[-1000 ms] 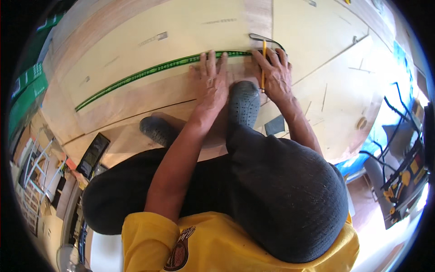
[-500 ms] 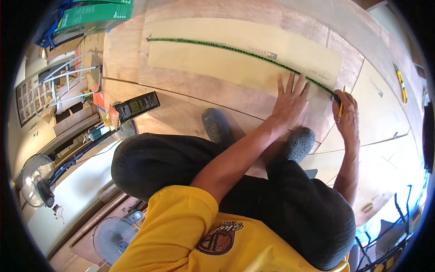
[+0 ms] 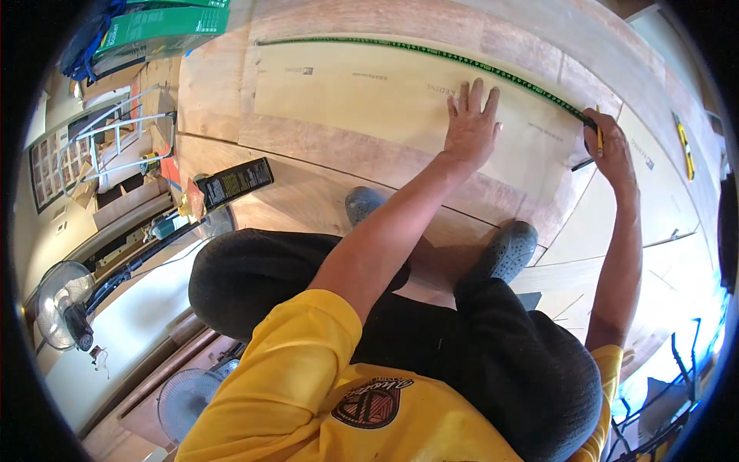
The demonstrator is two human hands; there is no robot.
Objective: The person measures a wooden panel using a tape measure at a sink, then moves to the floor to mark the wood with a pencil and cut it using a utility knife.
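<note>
My left hand (image 3: 471,127) rests flat on a long tan sheet (image 3: 339,88), fingers spread, holding nothing. Along the far edge of that sheet stretches the green blade of a tape measure (image 3: 493,71). My right hand (image 3: 617,158) is closed round the dark tape case at the blade's right end. In the same hand is a yellow pencil (image 3: 600,145), standing out between the fingers. My fingers hide most of the case. The blade's far end lies near the sheet's upper left corner.
A yellow utility knife (image 3: 683,150) lies to the far right, beyond another tan sheet (image 3: 654,192). Left of my feet is a black box (image 3: 239,182). Green boxes (image 3: 162,35), a white metal frame (image 3: 115,138) and fans (image 3: 65,304) stand at the left.
The tape blade has shifted away from me, from across the sheet to its far edge. My right hand has moved farther out and right with it; my left hand has slid left and away.
</note>
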